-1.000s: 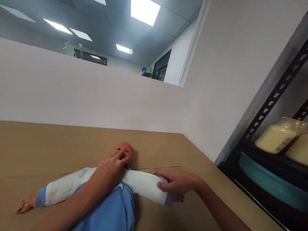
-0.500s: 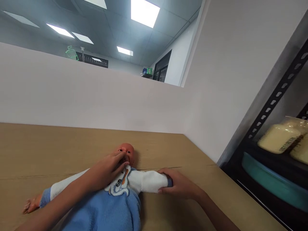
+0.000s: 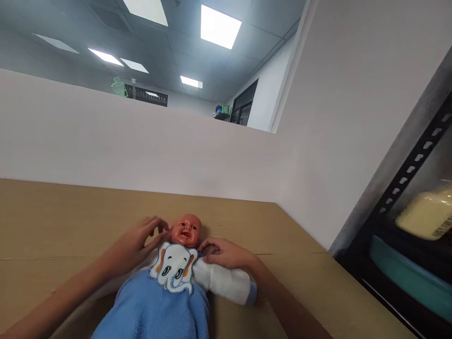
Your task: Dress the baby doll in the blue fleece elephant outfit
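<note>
A baby doll lies on its back on the tan table, head toward the far wall. It wears a blue fleece garment with white sleeves and an elephant patch on the chest. My left hand rests at the doll's left shoulder beside the head, fingers spread and slightly curled. My right hand lies on the other shoulder at the garment's collar, fingers bent and pressed to the cloth. The doll's white sleeve with a blue cuff sticks out under my right wrist.
A white partition runs along the table's far edge and a white wall closes the right corner. A black metal shelf stands at the right, holding a teal dish and pale plastic jars.
My left hand came off the doll's face and moved to its shoulder. My right hand left the sleeve cuff and moved to the collar. The elephant patch now shows.
</note>
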The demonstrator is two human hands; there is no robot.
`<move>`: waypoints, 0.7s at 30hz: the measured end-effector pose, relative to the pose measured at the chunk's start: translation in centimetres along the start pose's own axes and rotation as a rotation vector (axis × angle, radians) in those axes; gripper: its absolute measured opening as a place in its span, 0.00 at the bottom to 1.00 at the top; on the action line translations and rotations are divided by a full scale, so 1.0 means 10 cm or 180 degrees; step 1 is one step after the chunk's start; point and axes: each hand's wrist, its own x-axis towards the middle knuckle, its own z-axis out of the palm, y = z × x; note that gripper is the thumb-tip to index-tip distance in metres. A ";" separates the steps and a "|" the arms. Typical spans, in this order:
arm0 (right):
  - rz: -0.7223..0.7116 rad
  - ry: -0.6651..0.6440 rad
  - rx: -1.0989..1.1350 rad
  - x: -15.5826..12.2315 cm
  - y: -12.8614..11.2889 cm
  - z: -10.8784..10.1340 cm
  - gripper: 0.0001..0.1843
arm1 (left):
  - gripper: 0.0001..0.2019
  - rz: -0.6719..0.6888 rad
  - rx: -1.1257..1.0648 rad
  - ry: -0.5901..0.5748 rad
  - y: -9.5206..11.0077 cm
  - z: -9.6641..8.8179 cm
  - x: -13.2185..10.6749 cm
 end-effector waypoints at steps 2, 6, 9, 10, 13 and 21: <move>0.0036 -0.0142 0.0239 0.07 0.13 -0.04 0.21 | 0.24 -0.0279 -0.0435 -0.0544 -0.24 -0.14 -0.09; 0.0127 -0.0235 0.0680 0.05 0.29 -0.04 0.30 | 0.22 -0.0550 -0.1240 -0.1123 -0.42 -0.25 -0.17; 0.0163 -0.0146 0.0851 0.02 0.36 0.00 0.33 | 0.24 -0.0630 -0.1407 -0.1373 -0.38 -0.19 -0.15; 0.0159 -0.0112 0.0860 0.02 0.37 0.01 0.33 | 0.26 -0.0663 -0.1387 -0.1433 -0.37 -0.16 -0.13; 0.0090 -0.0019 0.0818 0.07 0.40 0.05 0.34 | 0.33 -0.0989 -0.1078 -0.1439 -0.42 -0.09 -0.11; 0.0176 -0.0133 0.0434 0.06 0.43 -0.05 0.15 | 0.23 -0.0991 -0.1330 -0.1418 -0.28 -0.04 -0.12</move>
